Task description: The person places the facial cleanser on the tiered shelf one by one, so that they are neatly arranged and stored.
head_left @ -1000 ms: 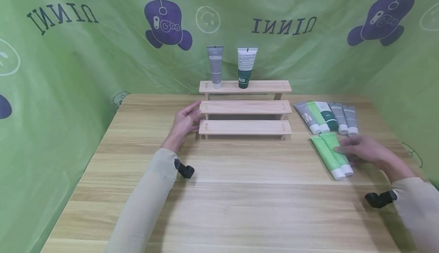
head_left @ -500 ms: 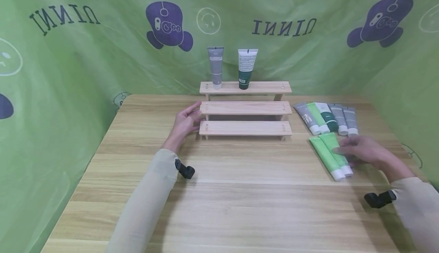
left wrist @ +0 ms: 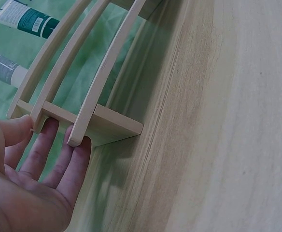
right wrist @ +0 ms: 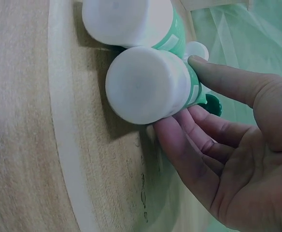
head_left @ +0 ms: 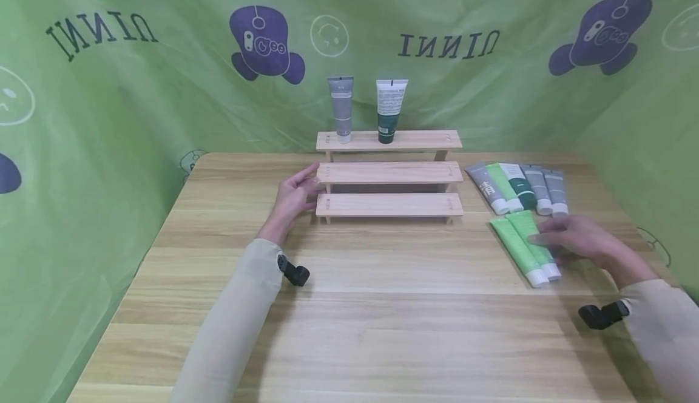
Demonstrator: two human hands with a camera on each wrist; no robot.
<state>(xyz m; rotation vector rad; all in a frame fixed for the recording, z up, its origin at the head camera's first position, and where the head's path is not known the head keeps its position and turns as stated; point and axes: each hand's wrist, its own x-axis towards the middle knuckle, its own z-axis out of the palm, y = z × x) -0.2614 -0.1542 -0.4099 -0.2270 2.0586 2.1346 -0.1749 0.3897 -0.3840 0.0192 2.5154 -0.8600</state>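
Observation:
A three-tier wooden rack (head_left: 389,205) stands at the back of the table. My left hand (head_left: 295,195) holds its left end; in the left wrist view the thumb lies at the middle board's end and the fingers reach under the boards. A grey tube (head_left: 342,109) and a white-and-dark-green tube (head_left: 389,110) stand caps down on the top tier. On the right, two light green tubes with white caps lie side by side. My right hand (head_left: 581,239) pinches the right green tube (head_left: 530,238), thumb on top and fingers along its lower side. The left green tube (head_left: 516,246) touches it.
Behind the green pair lies a row of tubes: a grey tube (head_left: 488,189), a green tube (head_left: 503,186), a white-and-dark-green tube (head_left: 519,186) and two more grey ones. Green printed cloth (head_left: 164,99) hangs behind and beside the wooden table (head_left: 382,330).
The two green tubes have shifted slightly left at their flat ends, with the right hand's thumb moving along. The left hand stays on the rack. The head view has tilted a little.

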